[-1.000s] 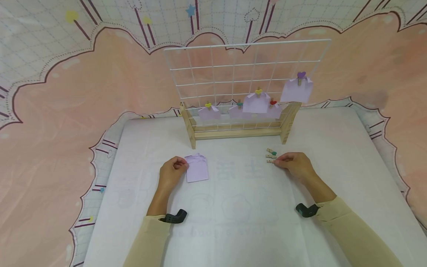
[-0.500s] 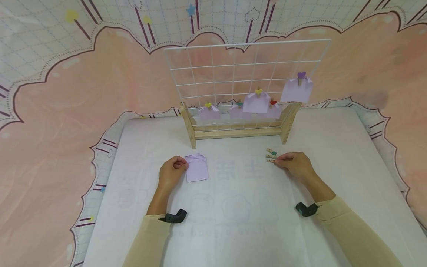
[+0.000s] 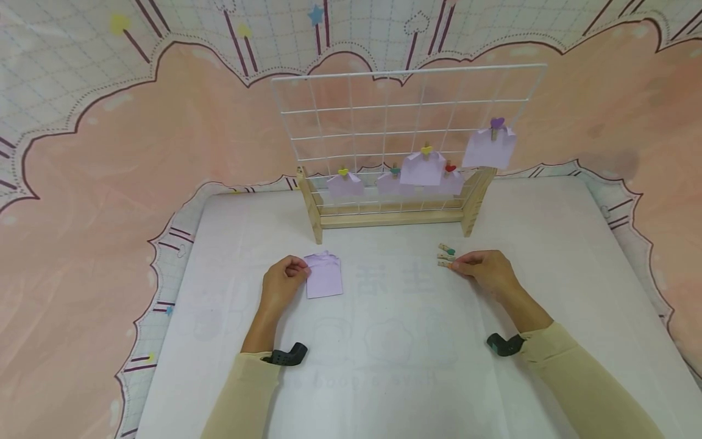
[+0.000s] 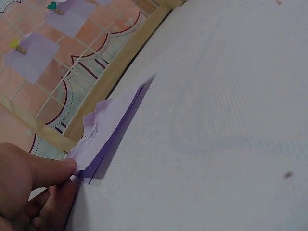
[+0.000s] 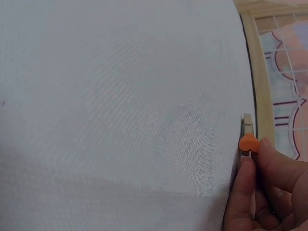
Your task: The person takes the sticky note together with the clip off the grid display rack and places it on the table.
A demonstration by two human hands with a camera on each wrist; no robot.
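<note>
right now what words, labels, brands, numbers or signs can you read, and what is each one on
Nothing reads clearly enough to quote.
White table cover: two big characters, too faint to read.
Same cover, lower in the head view: a row of letters, too faint to read.
Purple paper pile and hung papers: no writing visible.

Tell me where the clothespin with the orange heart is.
In the right wrist view, the clothespin is toward the right side, pinched by the right hand, near the rack's wooden base.

The white tablecloth [image 3: 395, 408] bears two large characters [image 3: 419, 281] and small lettering [image 3: 373, 381], too faint to read.
</note>
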